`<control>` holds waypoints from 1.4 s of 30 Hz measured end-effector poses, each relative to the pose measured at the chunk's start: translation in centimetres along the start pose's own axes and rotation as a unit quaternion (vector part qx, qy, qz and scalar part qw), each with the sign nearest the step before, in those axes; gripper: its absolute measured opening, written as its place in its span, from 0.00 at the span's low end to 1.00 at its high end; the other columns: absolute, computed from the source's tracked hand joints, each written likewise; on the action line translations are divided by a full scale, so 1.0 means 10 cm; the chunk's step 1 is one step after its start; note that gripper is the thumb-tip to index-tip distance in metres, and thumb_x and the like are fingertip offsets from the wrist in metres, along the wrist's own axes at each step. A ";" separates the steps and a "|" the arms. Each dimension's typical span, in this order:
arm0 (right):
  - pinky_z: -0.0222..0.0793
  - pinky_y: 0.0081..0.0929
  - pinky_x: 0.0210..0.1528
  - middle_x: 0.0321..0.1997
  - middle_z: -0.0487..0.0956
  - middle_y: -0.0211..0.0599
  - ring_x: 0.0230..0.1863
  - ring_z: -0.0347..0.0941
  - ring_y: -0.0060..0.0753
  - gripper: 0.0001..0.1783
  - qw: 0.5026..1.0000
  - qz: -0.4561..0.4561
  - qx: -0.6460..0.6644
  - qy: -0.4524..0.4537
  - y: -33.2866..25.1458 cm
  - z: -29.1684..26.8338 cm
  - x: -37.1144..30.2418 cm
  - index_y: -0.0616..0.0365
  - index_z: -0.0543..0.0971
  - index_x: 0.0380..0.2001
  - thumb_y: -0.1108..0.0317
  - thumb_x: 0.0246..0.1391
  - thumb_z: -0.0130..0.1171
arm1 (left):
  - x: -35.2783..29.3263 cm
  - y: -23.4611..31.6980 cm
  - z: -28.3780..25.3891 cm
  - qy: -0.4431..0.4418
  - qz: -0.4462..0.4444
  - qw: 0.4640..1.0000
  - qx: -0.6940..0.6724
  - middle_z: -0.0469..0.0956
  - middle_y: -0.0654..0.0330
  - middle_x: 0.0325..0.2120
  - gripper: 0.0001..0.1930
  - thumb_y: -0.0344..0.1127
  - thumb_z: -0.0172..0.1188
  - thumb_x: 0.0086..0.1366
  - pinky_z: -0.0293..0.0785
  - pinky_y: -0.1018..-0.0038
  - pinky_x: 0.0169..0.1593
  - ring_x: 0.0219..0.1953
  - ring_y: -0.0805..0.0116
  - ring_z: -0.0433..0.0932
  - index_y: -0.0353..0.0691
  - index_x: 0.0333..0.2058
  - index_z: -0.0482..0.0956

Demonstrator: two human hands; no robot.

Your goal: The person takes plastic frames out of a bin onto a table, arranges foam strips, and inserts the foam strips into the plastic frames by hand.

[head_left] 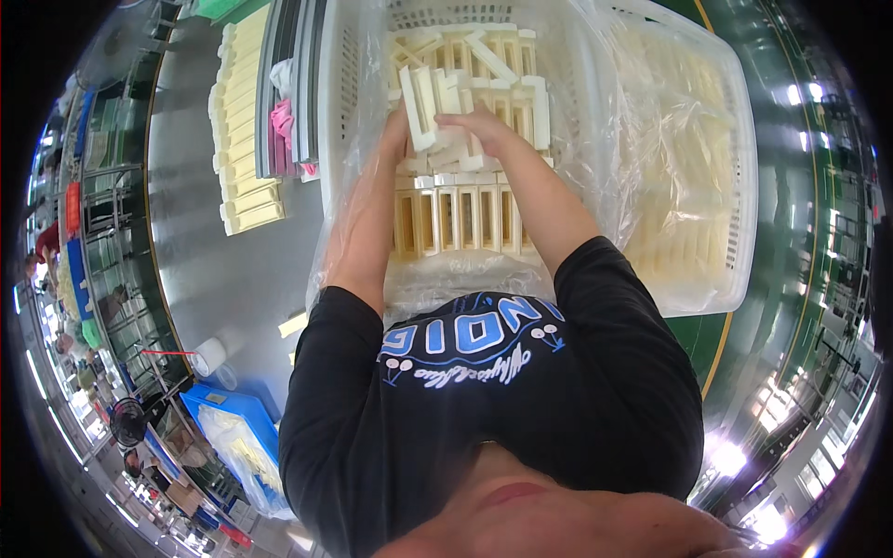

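Observation:
A bunch of cream-coloured, hollow rectangular plastic pieces (425, 112) is gathered between my two hands above a white crate (339, 84). My left hand (398, 132) presses on the left side of the bunch, its fingers mostly hidden behind the pieces. From the right, my right hand (479, 128) grips the same bunch, a finger lying across its front. Under and around my hands, more such pieces (465, 219) stand in rows inside the crate. A few lie loose and tilted on top. Clear plastic film (358, 200) lines the crate and hangs over its edges.
To the right, a second white crate (739, 186) holds cream pieces under clear film. Left of my crate, a grey table (191, 186) bears a row of cream pieces (244, 121), grey panels (288, 93) and a pink cloth (282, 126). A blue bin (209, 400) stands at lower left.

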State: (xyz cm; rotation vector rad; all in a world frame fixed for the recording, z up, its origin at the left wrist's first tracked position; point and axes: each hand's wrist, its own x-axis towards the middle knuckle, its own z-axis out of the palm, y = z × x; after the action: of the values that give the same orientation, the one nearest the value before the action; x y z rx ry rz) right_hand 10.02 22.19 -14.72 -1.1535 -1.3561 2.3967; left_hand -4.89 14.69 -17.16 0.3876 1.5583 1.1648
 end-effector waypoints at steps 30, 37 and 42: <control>0.68 0.38 0.37 0.39 0.74 0.46 0.33 0.73 0.46 0.20 0.925 -0.340 -0.052 -0.159 -1.71 1.71 -1.54 0.58 0.67 0.45 0.64 0.48 0.50 | -2.80 2.11 -0.02 0.240 0.342 0.903 0.102 0.65 0.38 0.45 0.36 0.53 0.52 0.50 0.63 0.67 0.48 0.47 0.48 0.67 0.26 0.47 0.56; 0.70 0.28 0.37 0.37 0.74 0.39 0.36 0.73 0.31 0.18 0.922 -0.212 -0.113 -0.304 -0.70 3.24 -1.37 0.63 0.67 0.42 0.76 0.44 0.47 | -3.47 1.03 -1.18 0.611 0.276 0.680 0.296 0.68 0.43 0.42 0.27 0.46 0.48 0.54 0.62 0.66 0.49 0.46 0.50 0.67 0.29 0.46 0.62; 0.70 0.30 0.36 0.35 0.74 0.40 0.35 0.73 0.33 0.16 0.872 -0.056 -0.154 -0.461 0.44 4.30 -1.37 0.64 0.72 0.37 0.76 0.39 0.53 | -4.11 -0.25 -2.24 0.517 0.247 0.812 -0.111 0.73 0.46 0.35 0.31 0.51 0.57 0.46 0.69 0.71 0.38 0.37 0.63 0.74 0.26 0.40 0.69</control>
State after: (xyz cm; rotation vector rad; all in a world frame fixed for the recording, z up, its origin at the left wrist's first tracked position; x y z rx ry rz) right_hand -9.05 -15.42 1.91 0.1607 -2.0139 2.8003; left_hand -9.48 -27.88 1.89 -0.0593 2.2665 2.1716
